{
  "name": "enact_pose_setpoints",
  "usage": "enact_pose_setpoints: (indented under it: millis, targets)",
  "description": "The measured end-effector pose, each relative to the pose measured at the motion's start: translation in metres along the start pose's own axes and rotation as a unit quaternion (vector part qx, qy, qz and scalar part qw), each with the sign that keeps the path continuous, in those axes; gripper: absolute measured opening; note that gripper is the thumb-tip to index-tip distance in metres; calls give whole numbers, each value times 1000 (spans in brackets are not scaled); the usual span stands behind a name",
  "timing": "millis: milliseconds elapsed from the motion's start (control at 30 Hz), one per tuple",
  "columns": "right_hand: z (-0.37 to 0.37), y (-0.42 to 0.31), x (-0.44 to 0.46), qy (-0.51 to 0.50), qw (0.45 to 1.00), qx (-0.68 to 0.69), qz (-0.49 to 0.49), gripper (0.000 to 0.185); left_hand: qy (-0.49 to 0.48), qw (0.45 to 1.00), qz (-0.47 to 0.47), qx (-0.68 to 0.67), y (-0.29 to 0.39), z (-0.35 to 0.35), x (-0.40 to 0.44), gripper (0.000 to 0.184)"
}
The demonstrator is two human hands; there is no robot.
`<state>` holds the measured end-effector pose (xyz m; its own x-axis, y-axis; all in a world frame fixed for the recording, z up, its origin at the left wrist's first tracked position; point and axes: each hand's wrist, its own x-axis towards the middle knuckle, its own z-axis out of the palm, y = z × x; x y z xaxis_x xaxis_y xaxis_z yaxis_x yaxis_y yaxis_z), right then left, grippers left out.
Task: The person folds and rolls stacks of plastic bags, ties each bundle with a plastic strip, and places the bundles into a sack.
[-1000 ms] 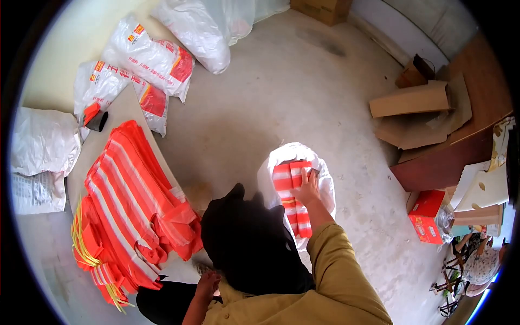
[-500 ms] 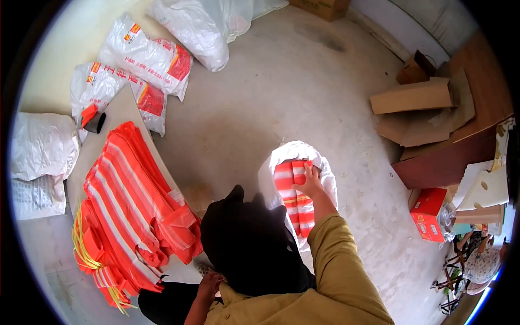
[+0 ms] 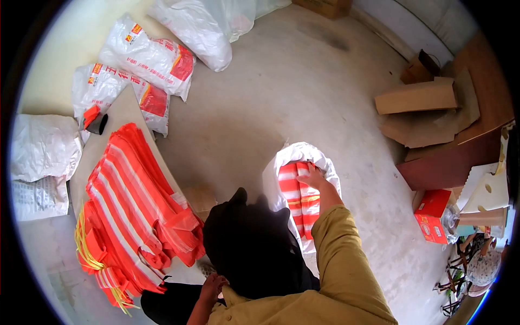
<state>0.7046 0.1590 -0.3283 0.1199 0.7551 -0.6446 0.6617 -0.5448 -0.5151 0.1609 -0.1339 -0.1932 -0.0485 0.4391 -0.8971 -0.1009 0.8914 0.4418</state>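
My right hand [image 3: 313, 179] reaches into an open white sack [image 3: 272, 172] on the floor, its fingers apart on red-and-white striped bundles [image 3: 290, 189] packed inside. Part of its fingertips is hidden at the bundle's edge. Near my lap at the bottom, my left hand [image 3: 214, 284] is bent in beside my body, its fingers curled and partly hidden. A pile of red-and-white striped bags [image 3: 127, 189] lies on a table at my left, with yellow ties [image 3: 86, 244] along its near end.
White printed sacks [image 3: 146, 57] lean by the wall at the upper left. An opened cardboard box [image 3: 417, 97] rests at the right, above a red box [image 3: 432, 216]. A person [image 3: 483, 266] in patterned clothing is at the far right. A dark object [image 3: 97, 123] lies on the table's far end.
My right hand has shifted slightly toward the right side of the bundles. The view has moved a little. My left hand stays near my lap.
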Motion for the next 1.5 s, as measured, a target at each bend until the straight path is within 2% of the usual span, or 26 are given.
enact_pose_setpoints:
  millis: [133, 233, 300, 400, 433, 500, 567, 633, 700, 767, 833, 967, 1167, 1300, 1333, 1433, 1500]
  targets:
    - [8, 7, 0, 25, 997, 74, 3, 121, -4, 999, 2, -51, -2, 3, -3, 9]
    - [8, -1, -5, 55, 995, 81, -6, 114, -10, 1000, -28, 5, 2, 0, 0, 6]
    - [4, -8, -17, 54, 994, 88, -15, 109, -10, 1000, -23, -11, 1, 1, 0, 5]
    - [6, -19, -37, 89, 993, 76, -34, 91, -34, 999, -17, -20, -5, -6, 5, 5]
    - [13, -18, -42, 131, 990, 26, -41, 85, -46, 999, -14, -22, -10, -12, 10, 5]
    - [38, -11, -56, 214, 972, -74, -56, 74, -105, 969, 183, 129, -47, -35, 36, 7]
    - [53, -16, -82, 253, 947, -175, -96, 66, -135, 930, 273, 203, -62, -45, 44, 10]
    - [63, -10, -95, 258, 910, -288, -147, 65, -141, 930, 264, 213, -61, -47, 45, 12]
    - [71, -4, -97, 238, 922, -268, -148, 64, -141, 931, 249, 225, -56, -47, 41, 13]
    - [74, 1, -91, 227, 929, -260, -133, 65, -95, 969, 155, 167, -34, -32, 26, 13]
    - [74, 7, -78, 214, 936, -255, -119, 66, -7, 999, -20, 31, -6, -7, 10, 12]
    - [60, -4, -82, 176, 940, -273, -102, 71, -16, 1000, -10, 13, -9, -6, 10, 12]
    - [74, 5, -133, 229, 924, -277, -133, 79, -35, 999, 5, -23, -5, 1, 8, 16]
    - [114, 43, -176, 177, 939, -285, -73, 82, -52, 998, 20, -14, -5, 2, 7, 18]
    - [123, 52, -181, 195, 926, -314, -74, 80, -59, 998, 21, -13, -3, 2, 6, 18]
    - [132, 59, -187, 185, 940, -278, -76, 82, -81, 995, 46, -32, -7, 1, 12, 17]
    - [123, 52, -188, 135, 956, -254, -56, 83, -84, 996, 41, -14, -9, -5, 19, 18]
